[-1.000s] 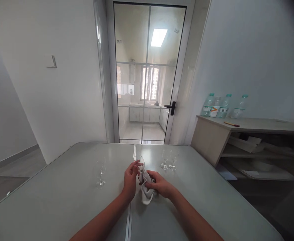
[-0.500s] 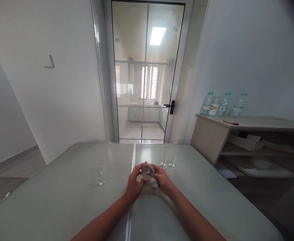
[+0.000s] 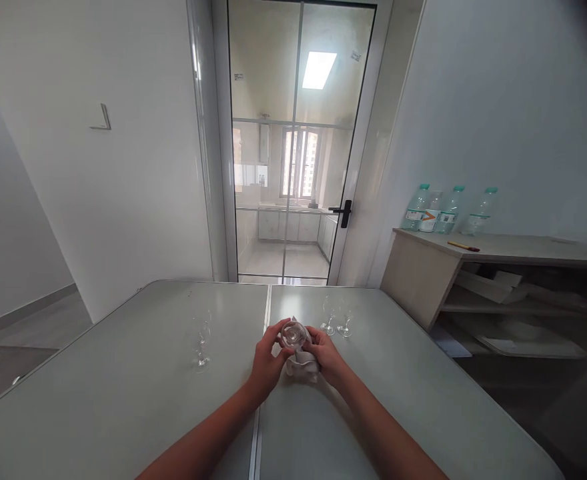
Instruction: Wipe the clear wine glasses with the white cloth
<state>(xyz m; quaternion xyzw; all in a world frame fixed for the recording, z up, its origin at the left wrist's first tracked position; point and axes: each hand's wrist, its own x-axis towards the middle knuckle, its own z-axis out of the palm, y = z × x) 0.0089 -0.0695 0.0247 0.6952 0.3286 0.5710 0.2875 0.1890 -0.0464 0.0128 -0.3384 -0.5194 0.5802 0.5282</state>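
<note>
Above the middle of the table, a clear wine glass [image 3: 293,335] is tilted with its round end facing me. The fingers of my left hand [image 3: 267,355] are closed on the glass's left side. My right hand [image 3: 325,353] pinches a white cloth [image 3: 303,368] against the glass's right side; part of the cloth hangs below the glass. On the left half of the table stands another stemmed glass [image 3: 202,343]. Two more stemmed glasses, one [image 3: 328,319] and its neighbour [image 3: 344,319], stand upright just beyond my right hand.
The grey-green table [image 3: 138,400] has a metal seam [image 3: 256,440] down its middle. At the right, a wooden shelf unit [image 3: 418,280] carries several plastic bottles [image 3: 447,217] and a yellow-red stick [image 3: 463,247]. Behind the table is a glass door [image 3: 293,167] with a black handle [image 3: 345,213].
The glass in my hands has shifted slightly left and up, its tilt a little different. More of the white cloth now shows below and beside it. The standing glasses have stayed put.
</note>
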